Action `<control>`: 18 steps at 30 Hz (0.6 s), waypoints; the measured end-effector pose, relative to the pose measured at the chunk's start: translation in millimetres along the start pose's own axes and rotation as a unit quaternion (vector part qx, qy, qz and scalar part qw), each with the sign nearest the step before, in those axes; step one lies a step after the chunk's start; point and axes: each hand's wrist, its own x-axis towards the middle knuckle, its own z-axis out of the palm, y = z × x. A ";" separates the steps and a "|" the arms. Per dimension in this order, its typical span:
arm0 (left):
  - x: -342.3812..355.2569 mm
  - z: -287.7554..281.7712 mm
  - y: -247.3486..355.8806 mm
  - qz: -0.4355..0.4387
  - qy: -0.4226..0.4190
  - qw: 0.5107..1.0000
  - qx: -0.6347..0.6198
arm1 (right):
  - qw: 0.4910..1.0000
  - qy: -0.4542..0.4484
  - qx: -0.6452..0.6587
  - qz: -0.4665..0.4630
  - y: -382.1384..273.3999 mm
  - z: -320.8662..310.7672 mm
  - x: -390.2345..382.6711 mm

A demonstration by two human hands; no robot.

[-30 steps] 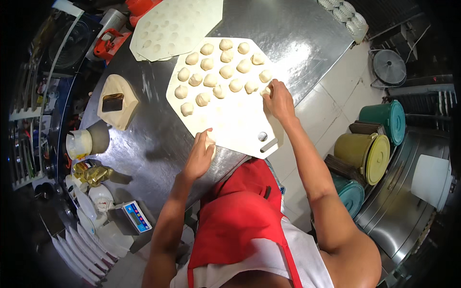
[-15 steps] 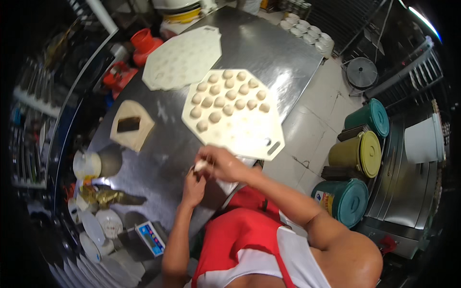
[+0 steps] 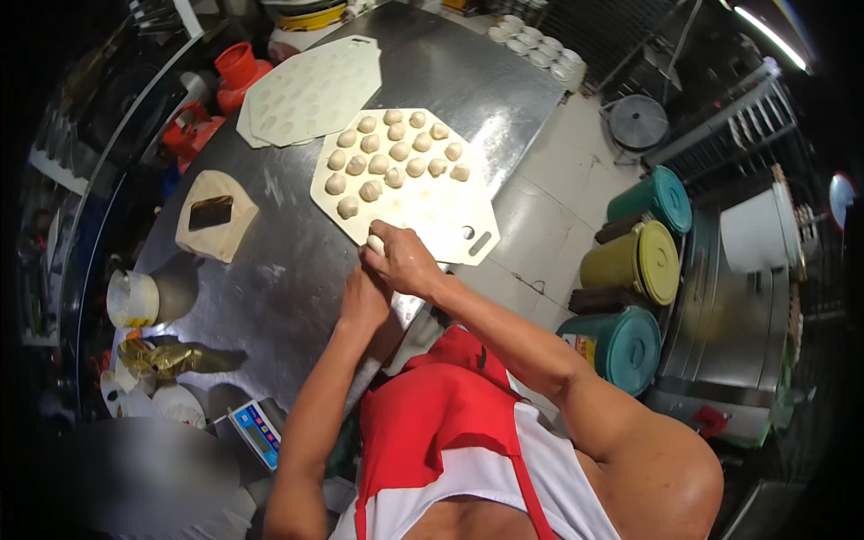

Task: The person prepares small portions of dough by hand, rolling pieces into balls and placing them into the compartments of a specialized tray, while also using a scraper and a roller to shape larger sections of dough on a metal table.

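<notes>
My right hand (image 3: 407,261) is closed on a small piece of pale dough (image 3: 375,244), whose top shows between the fingers. Just below, my left hand (image 3: 366,295) presses against the right one with its fingers curled. What the left fingers hold, if anything, is hidden. Both hands are over the near edge of the steel table, in front of a cream octagonal board (image 3: 423,210). Rows of round dough balls (image 3: 393,177) cover the board's far and left parts. A slot-shaped handle hole is at its right corner.
More octagonal boards (image 3: 315,90) lie farther back on the steel table (image 3: 297,198). To the left are a tan cloth-like piece (image 3: 220,238) with a dark opening, a white tub (image 3: 133,300) and a digital scale (image 3: 256,434). Lidded bins (image 3: 657,265) stand on the right.
The view has shifted, so most things sit farther left and higher. My hands have drawn closer together, the right now over the left, with the dough peeking out above the right fingers.
</notes>
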 end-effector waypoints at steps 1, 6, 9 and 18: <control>7.7 18.6 -29.3 0.047 0.011 0.993 -0.104 | 0.998 -0.018 0.028 -0.045 0.4 1.4 1.0; 45.9 18.3 3.7 -0.178 -0.083 0.969 -0.152 | 0.986 -0.033 0.161 0.002 87.3 -25.9 38.5; 17.0 19.1 -2.8 -0.229 -0.029 0.920 -0.318 | 0.998 0.007 -0.057 -0.024 156.7 -70.1 83.2; -79.1 -8.1 -10.9 -0.260 0.029 0.926 -0.273 | 0.974 -0.002 -0.204 -0.095 136.9 -72.7 120.6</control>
